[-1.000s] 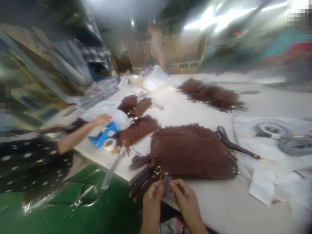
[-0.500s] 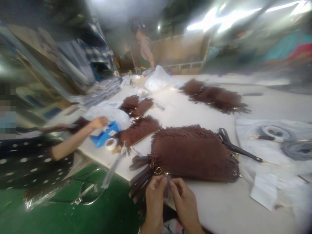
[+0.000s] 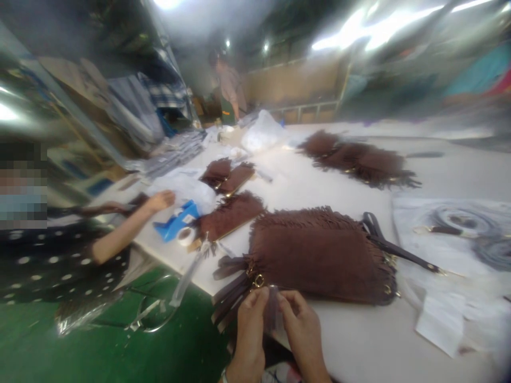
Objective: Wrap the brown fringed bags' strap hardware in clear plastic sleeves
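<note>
My left grip (image 3: pixel 251 319) and my right grip (image 3: pixel 300 322) are pinching a narrow, dark, flat strip (image 3: pixel 273 315) between thumbs and fingers, at the near edge of the off-white desk (image 3: pixel 347 332). A large, rectangular, dark-brown, suede-looking fringed bag (image 3: pixel 315 260) is lying close to that edge, its gold-coloured metal rings (image 3: pixel 259 280) sitting just beside my left grip. In my judgement, handling this strip well is calling for light, even pressure from both sides, without twisting it. My forearms are slanting inward from the near edge, thumbs pointing forward and almost meeting.
</note>
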A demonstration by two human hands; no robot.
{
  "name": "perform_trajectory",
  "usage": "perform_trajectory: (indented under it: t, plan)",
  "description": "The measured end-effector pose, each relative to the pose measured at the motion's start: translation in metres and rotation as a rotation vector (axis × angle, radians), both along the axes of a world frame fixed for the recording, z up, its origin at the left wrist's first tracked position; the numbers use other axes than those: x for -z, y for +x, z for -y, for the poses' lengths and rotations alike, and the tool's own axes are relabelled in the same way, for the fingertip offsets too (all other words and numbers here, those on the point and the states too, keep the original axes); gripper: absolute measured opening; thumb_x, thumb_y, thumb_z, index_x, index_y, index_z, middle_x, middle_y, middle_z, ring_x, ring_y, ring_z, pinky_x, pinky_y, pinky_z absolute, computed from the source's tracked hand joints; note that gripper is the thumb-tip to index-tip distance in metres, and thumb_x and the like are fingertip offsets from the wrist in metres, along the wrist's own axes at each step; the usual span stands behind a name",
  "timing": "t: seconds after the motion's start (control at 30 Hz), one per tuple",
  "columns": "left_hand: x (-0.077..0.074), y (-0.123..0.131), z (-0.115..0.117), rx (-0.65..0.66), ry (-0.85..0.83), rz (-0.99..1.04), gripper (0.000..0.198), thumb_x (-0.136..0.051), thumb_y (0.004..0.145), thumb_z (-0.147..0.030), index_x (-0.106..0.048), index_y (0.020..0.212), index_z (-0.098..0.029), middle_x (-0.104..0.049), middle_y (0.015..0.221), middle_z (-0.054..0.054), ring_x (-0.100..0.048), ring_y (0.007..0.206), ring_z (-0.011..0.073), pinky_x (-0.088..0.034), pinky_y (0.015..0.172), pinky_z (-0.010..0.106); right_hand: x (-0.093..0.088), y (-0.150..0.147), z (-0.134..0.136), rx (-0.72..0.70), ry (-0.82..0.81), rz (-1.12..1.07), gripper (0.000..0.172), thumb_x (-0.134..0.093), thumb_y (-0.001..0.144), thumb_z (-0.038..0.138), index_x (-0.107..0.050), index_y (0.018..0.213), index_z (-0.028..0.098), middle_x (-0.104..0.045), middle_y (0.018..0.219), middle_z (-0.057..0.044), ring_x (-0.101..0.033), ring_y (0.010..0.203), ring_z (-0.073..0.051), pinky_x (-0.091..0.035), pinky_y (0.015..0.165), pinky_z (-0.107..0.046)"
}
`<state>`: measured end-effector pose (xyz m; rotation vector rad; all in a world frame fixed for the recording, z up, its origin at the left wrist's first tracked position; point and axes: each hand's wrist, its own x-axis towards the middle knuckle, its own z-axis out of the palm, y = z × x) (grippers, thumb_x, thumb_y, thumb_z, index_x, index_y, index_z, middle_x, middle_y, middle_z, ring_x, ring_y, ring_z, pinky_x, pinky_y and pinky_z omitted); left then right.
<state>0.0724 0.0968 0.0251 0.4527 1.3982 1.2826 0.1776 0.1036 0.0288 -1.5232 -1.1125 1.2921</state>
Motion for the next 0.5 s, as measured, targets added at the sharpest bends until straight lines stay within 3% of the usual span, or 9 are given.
perform_trajectory:
  t: [0.13,0.3,0.5]
  plan:
    - [-0.0054,0.0034,0.0052,-0.012,0.016,0.028,0.043,-0.077,0.070,-0.047,-0.069,0.094,-0.012,-0.068,0.086,0.009,-0.062,0.074,0.0180,-0.045,0.060,0.024,-0.0010,0.0014,-0.0008,-0.022,0.037,0.003,0.032,-0.054,0.084,0.050,-0.065,0.080,0.021,-0.071,0.076,-0.003,-0.065,0.074,-0.020,-0.049,0.064,-0.025]
    - [-0.0046,0.0059,0.0008,-0.060,0.011,-0.015,0.042,-0.080,0.064,-0.047,-0.068,0.084,-0.012,-0.066,0.074,0.005,-0.056,0.059,0.0134,-0.042,0.053,0.023,-0.0026,0.0008,-0.0024,-0.021,0.069,0.016,0.030,-0.054,0.086,0.048,-0.065,0.087,0.021,-0.073,0.084,-0.005,-0.067,0.080,-0.021,-0.050,0.068,-0.026]
    - [-0.0054,0.0065,-0.0029,-0.043,0.027,-0.048,0.027,-0.074,0.072,-0.039,-0.063,0.076,-0.015,-0.058,0.065,-0.002,-0.049,0.055,0.0091,-0.038,0.054,0.020,-0.0011,-0.0048,0.0004,-0.045,0.119,0.101,0.028,-0.050,0.090,0.045,-0.064,0.092,0.021,-0.072,0.089,-0.005,-0.067,0.079,-0.019,-0.049,0.070,-0.026]
